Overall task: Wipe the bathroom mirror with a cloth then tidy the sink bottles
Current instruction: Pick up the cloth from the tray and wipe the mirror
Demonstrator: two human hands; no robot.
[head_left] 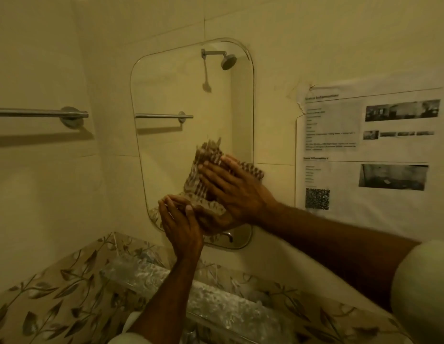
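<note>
A rounded frameless mirror (181,95) hangs on the tiled wall ahead. A brown-and-white striped cloth (203,165) is spread against its lower right part. My right hand (238,192) lies flat on the cloth, fingers spread, pressing it to the glass. My left hand (181,224) is lower, at the mirror's bottom edge, its fingers on the cloth's hanging lower end. The mirror's lower half is partly hidden by both hands. No bottles can be made out; the glass shelf below is blurred.
A chrome towel bar (39,112) is fixed on the left wall. A printed paper sheet (369,155) is stuck to the wall right of the mirror. A glass shelf (216,301) runs below, over a leaf-patterned tile band (67,291).
</note>
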